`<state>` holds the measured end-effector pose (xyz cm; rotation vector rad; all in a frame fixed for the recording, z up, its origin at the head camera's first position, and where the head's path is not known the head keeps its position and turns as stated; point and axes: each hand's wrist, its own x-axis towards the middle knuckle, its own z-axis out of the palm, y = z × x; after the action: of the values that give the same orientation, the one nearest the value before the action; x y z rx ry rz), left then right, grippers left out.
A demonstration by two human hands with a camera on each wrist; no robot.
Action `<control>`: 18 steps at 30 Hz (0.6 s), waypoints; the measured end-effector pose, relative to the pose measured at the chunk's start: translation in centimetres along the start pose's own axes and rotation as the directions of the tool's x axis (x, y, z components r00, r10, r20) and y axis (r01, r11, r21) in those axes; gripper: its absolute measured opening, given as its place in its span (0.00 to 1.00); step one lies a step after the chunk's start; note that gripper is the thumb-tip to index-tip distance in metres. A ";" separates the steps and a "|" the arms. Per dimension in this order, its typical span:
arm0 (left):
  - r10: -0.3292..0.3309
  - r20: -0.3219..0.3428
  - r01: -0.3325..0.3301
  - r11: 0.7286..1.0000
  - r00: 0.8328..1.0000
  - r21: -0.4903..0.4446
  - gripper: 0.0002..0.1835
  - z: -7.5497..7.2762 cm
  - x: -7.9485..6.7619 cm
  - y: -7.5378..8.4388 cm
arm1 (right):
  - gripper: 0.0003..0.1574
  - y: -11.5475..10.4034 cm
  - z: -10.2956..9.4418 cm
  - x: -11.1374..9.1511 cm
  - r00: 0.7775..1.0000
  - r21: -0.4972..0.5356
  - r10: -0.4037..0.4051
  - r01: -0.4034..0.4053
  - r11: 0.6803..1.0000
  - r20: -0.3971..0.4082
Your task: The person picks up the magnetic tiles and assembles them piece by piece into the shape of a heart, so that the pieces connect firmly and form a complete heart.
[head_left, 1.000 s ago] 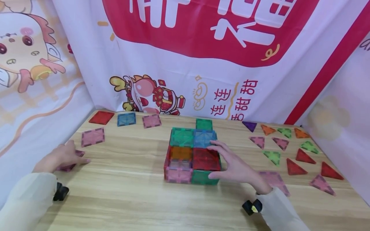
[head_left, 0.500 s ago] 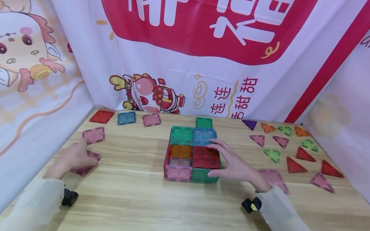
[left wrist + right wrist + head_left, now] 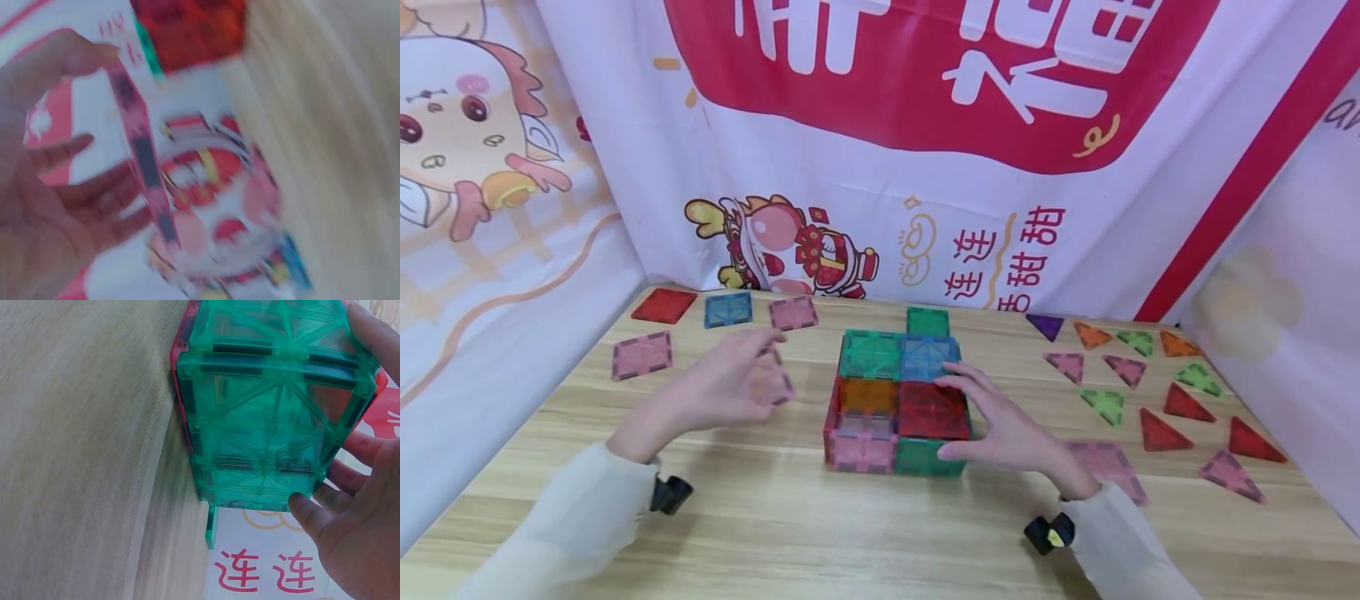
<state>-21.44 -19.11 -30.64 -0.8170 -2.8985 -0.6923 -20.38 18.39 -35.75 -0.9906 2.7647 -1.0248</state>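
My left hand (image 3: 718,385) pinches a pink magnetic tile (image 3: 769,379) in mid-air, left of the box. The left wrist view shows this tile (image 3: 144,153) edge-on between thumb and fingers, blurred. In the middle of the table stands a box of translucent magnetic tiles (image 3: 871,354), with green, blue, red, orange and pink panels. My right hand (image 3: 1003,429) holds the box's right side, thumb at the front and fingers over the top. From the right wrist, green panels (image 3: 269,419) show beside the curved fingers (image 3: 309,515).
A green tile (image 3: 928,321) is behind the box. Red (image 3: 662,306), blue (image 3: 727,309) and pink tiles (image 3: 642,356) lie at the back left. Several triangle tiles (image 3: 1165,431) spread over the right side. A larger pink tile (image 3: 1105,467) lies by the right forearm. Printed cloth surrounds the table.
My left hand has taken the pink tile from the table's left side and carried it right, up and towards the box. My right hand stays at the box.
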 end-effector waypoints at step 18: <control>0.259 0.382 -0.214 0.964 0.887 -0.157 0.38 4.1 7.3 7.6 | 0.47 0.5 0.0 -0.1 1.000 0.030 0.029 -0.029 0.999 -0.001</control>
<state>-23.54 -8.00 -30.02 -1.4585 -3.0373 -0.7398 -20.55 18.75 -36.09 -0.9437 2.7475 -1.0604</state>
